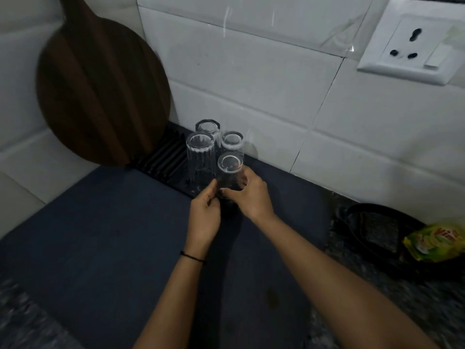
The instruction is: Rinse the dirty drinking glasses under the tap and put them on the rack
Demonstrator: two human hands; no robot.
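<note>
Several clear drinking glasses stand upside down on a black ribbed rack (163, 157) against the tiled wall. The nearest glass (230, 170) is at the rack's front edge, and both hands are around its lower part. My left hand (205, 212) touches it from the left with thumb and fingers. My right hand (249, 192) wraps it from the right. Behind it stand a tall fluted glass (200, 157), a smaller glass (232, 142) and one at the back (207, 127).
A round dark wooden board (100, 96) leans on the wall at the left, over the rack's far end. A dark blue mat (100, 235) covers the counter. At the right sit a black tray (377, 227), a green-yellow packet (435, 243) and a wall socket (415, 46).
</note>
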